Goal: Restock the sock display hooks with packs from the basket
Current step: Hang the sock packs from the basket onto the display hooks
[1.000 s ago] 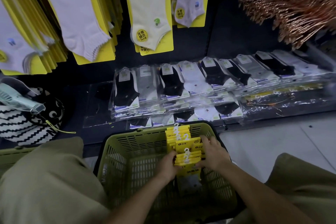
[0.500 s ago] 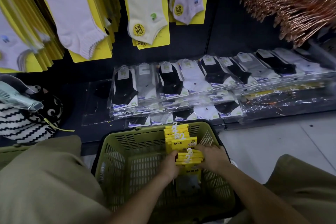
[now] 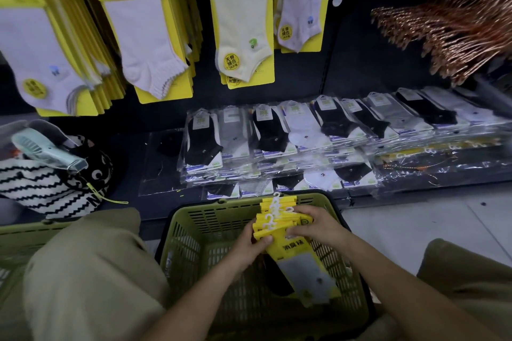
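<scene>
Holding the sock packs bunched over the basket — pinching the left edge in the left grip, clasping the right side in the right grip — likely squaring the white hangers for threading onto display hooks

Both hands over the green basket, gripping a fanned stack of yellow sock packs: left hand on the left edge, right hand on top right. White hooks stick up (one pack hangs lower, grey sock showing). Bagged socks on the shelf behind; hanging packs above.
</scene>
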Available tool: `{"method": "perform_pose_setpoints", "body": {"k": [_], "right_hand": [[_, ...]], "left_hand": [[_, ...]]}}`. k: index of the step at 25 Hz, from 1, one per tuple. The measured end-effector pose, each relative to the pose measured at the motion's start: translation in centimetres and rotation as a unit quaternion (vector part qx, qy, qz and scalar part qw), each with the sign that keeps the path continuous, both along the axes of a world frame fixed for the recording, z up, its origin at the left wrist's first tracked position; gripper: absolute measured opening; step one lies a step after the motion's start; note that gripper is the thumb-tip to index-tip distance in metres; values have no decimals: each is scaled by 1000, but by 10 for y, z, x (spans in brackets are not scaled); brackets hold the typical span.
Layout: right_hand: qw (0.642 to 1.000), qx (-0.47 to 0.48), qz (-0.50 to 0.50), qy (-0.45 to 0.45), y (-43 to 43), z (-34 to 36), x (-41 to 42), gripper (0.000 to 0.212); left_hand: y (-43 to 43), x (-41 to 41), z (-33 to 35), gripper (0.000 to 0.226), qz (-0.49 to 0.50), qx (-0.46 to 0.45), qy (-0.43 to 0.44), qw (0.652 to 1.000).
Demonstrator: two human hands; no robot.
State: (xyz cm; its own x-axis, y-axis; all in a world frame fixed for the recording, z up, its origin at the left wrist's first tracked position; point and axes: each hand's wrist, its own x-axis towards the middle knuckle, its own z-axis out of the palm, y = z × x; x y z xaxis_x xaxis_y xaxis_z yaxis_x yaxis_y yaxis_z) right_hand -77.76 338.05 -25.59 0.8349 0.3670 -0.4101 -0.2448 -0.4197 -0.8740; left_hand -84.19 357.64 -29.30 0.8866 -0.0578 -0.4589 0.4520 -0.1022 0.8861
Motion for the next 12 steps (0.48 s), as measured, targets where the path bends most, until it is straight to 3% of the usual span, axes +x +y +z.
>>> {"method": "perform_pose_setpoints", "body": {"k": [3,7,9,12], "right_hand": [[994,101,-31,8,12,22,3,42],[983,169,-64,-37,29,58,12,31],[975,195,-88,-64,36,77,16,32],[967,206,-115,-97,48,99,17,43]], "left_hand": [[2,4,20,44,26,-18,-50,998],[10,20,60,34,83,-26,-142,986],[15,29,82,29,84,-41,-171,981],[20,42,108,39,79,-62,-188,977]]}}
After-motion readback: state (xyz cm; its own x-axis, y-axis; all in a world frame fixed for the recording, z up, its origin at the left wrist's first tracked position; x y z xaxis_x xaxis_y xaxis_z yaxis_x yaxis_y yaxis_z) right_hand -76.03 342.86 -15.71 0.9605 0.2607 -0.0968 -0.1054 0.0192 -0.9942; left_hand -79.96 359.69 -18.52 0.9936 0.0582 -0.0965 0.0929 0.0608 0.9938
